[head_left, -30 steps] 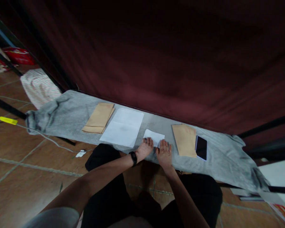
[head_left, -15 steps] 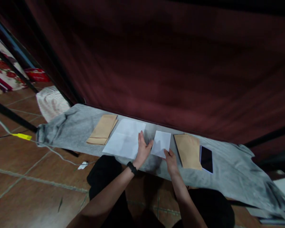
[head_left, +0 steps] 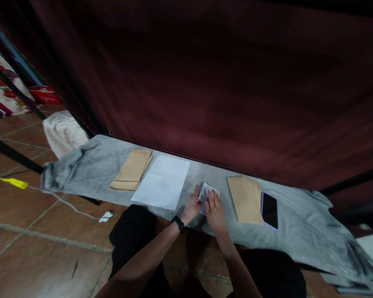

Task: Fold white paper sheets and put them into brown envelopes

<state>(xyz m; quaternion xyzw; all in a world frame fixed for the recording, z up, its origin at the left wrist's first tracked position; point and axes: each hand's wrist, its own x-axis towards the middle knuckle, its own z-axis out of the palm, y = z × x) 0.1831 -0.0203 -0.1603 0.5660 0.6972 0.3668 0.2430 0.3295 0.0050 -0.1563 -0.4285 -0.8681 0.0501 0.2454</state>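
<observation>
A small folded sheet of white paper (head_left: 216, 191) lies on the grey cloth in front of me. My right hand (head_left: 216, 214) is flat on it, fingers stretched out and covering its lower part. At the paper's left edge is my left hand (head_left: 191, 209), index finger extended and thumb apart, touching the sheet. A larger white sheet (head_left: 160, 182), with a crease across it, lies spread out to the left. Beyond that are brown paper envelopes (head_left: 132, 167), stacked slightly askew. More brown envelopes (head_left: 245, 200) lie to the right of my right hand.
A phone (head_left: 270, 210) lies right of the envelopes. The grey cloth (head_left: 90, 174) covers a long, narrow bench. A dark red curtain (head_left: 205, 103) hangs behind it. On the left, a cable with a yellow tag (head_left: 15, 183) runs above the tiled floor.
The small paper has been folded over and now looks smaller. My right hand moved from its lower right corner to lie flat on top; my left hand shifted right to its edge.
</observation>
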